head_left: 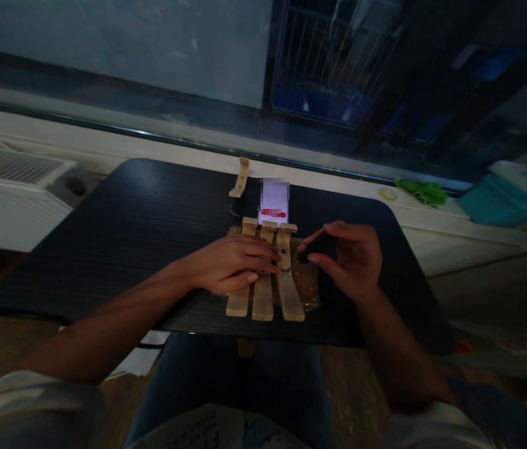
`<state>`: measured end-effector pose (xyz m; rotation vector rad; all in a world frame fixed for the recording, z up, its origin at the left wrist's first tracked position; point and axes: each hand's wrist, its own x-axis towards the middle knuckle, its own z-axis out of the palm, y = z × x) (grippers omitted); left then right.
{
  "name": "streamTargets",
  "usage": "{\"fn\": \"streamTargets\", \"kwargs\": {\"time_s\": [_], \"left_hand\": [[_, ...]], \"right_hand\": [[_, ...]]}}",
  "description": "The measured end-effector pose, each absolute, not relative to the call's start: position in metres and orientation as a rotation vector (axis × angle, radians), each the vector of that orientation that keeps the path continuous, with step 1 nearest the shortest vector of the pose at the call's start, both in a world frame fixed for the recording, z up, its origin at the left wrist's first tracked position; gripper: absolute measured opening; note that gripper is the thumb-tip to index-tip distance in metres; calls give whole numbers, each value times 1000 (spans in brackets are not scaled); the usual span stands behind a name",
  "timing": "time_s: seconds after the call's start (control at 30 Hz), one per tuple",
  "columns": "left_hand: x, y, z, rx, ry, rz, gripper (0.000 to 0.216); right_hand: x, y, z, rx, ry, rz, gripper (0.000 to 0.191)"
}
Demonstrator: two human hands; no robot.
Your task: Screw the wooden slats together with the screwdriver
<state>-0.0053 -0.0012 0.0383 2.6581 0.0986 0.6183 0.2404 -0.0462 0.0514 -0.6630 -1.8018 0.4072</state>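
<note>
wood strips (263, 298) under flattened left hand (228, 265); right hand (357, 259) half curled beside

Three pale wooden pieces (263, 300) with lipped far ends lie side by side across a brown slab (309, 285) by the table's (104, 249) near edge, flat ends toward it; the rightmost shows a dark hole, its near end slanting rightward
</note>
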Motion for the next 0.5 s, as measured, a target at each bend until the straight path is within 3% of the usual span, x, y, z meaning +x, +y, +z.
{"fn": "streamTargets", "kwargs": {"time_s": [0.3, 0.5], "left_hand": [[-6, -1, 38, 2657, 98, 620, 43], [-5, -2, 39, 2658, 97, 615, 42]], "right_hand": [[241, -43, 50, -613, -1869, 365, 51], [244, -44, 56, -520, -1928, 536, 48]]}}
